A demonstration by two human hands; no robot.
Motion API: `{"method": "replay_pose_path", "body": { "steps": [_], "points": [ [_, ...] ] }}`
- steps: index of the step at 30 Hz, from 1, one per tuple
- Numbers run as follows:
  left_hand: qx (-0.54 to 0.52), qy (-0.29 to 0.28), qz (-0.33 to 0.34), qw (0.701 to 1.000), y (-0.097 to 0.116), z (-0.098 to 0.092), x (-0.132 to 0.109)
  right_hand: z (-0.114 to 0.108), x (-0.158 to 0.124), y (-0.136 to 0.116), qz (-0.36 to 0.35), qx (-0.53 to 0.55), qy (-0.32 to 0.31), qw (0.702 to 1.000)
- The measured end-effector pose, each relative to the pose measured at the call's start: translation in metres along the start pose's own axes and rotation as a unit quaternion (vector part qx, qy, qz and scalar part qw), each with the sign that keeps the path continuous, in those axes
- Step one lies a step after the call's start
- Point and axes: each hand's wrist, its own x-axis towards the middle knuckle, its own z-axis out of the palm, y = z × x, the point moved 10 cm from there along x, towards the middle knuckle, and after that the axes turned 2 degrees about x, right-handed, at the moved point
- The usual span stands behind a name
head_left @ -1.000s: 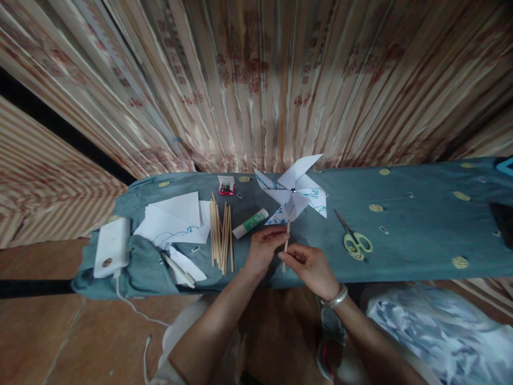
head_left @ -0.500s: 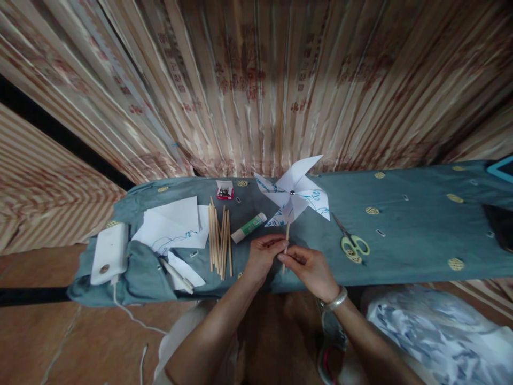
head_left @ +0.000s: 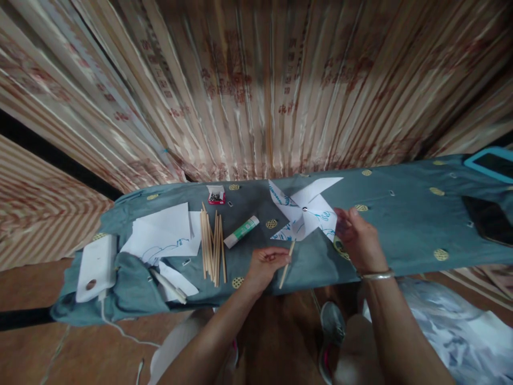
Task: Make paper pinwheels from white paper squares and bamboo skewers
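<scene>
Two bare hands work around a white paper pinwheel [head_left: 316,203] just right of the frame's center, its blades marked with blue lines and a silver pin [head_left: 305,209] at its hub. The left hand [head_left: 264,267], at lower center, pinches the pinwheel's wooden stick [head_left: 284,275] between thumb and fingers below the blades; the stick leans, its upper end toward the right. The right hand [head_left: 360,238], a silver bracelet [head_left: 379,276] at its wrist, is at the tip of the right-hand blade, fingers curled; whether it grasps the paper cannot be told. Left of center on the green-blue cloth [head_left: 401,230], a green-and-white glue stick [head_left: 241,231] lies near a cluster of loose wooden sticks [head_left: 217,246], below a small open red box [head_left: 217,198]. Paper sheets [head_left: 160,227] and a white pen [head_left: 168,284] spread farther left, beside a white device [head_left: 97,267] with a cable [head_left: 132,336]. A black phone [head_left: 489,219] and a blue-framed tablet [head_left: 491,164] lie at the right edge.
</scene>
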Motion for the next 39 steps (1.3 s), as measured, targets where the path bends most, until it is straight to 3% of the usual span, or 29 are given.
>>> {"method": "replay_pose_path", "body": {
  "steps": [8,19,39],
  "points": [
    [0.0,0.008,0.004,1.0,-0.005,-0.001,0.004,0.012,-0.006,0.007,0.027,0.049,-0.01,0.998],
    [-0.02,0.017,0.014,1.0,0.004,-0.003,0.002,0.02,-0.014,0.018,0.088,0.025,-0.018,0.996],
    [-0.017,0.04,0.041,0.998,0.009,-0.008,0.002,0.043,-0.025,0.03,0.084,0.0,-0.086,0.993]
  ]
}}
